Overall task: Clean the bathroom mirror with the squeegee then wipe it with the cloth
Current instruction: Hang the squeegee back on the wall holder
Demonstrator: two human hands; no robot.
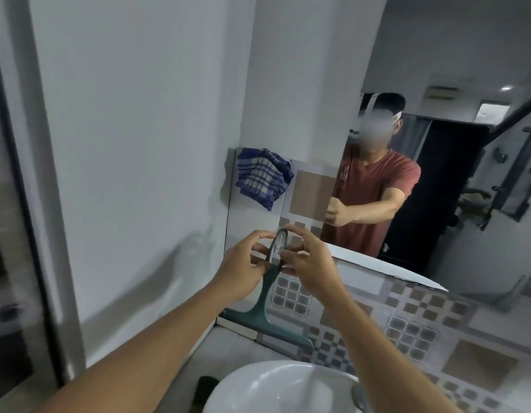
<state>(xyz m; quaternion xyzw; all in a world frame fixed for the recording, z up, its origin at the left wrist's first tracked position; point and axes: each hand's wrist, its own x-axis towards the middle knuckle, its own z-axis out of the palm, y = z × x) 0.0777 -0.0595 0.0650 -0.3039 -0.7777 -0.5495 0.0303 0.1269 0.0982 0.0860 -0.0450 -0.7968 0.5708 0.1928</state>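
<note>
A teal squeegee hangs upright in front of the tiled wall, blade down and handle loop up. My left hand and my right hand both grip its handle near the top, fingers pinched around the loop. A blue and white checked cloth hangs on the wall above and behind the squeegee. The mirror fills the upper right and reflects a person in a red shirt with both arms held forward.
A white washbasin sits directly below my arms, with a dark object on the ledge to its left. Patterned tiles run under the mirror. A grey door frame stands at the far left.
</note>
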